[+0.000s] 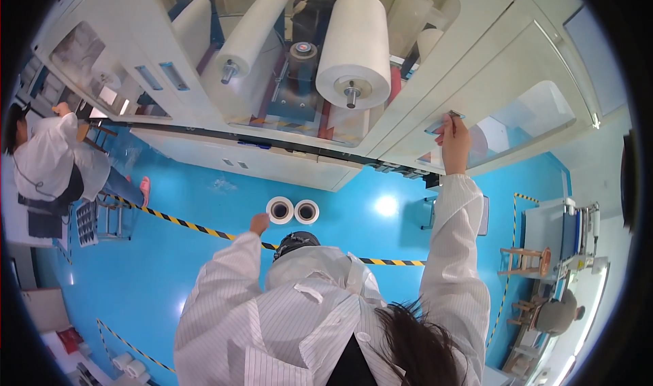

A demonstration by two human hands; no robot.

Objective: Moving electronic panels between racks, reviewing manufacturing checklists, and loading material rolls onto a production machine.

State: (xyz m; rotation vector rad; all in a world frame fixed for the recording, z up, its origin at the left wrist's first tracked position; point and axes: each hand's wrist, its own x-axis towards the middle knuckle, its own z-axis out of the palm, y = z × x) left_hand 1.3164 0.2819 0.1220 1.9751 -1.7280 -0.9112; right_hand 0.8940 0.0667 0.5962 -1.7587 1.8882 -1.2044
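1. The two hands are held well apart, the right reaching farther out than the left.
2. The right hand (pixel 456 142) is raised to the far right, with its fingers bent at a blue latch (pixel 432 125) set in the pale door (pixel 500 73) of a machine. The latch is touched by the fingertips; whether it is tightly gripped cannot be told.
3. The left hand (pixel 259 223) is held lower, with its fingers seemingly curled in. Nothing is seen to be held by it, but its inner side is hidden, so how far it is open cannot be told.
4. Just to its right in the view, two white rolls (pixel 279 200) with dark cores are stood side by side on the blue floor (pixel 364 233). Contact between hand and rolls cannot be confirmed.
5. On the far side, a thick white roll (pixel 355 42) and a thinner white roll (pixel 255 25) are mounted behind the machine's clear window.
6. The floor is crossed by black-and-yellow tape (pixel 187 223); a seated co-worker (pixel 47 148) is seen at the far left.
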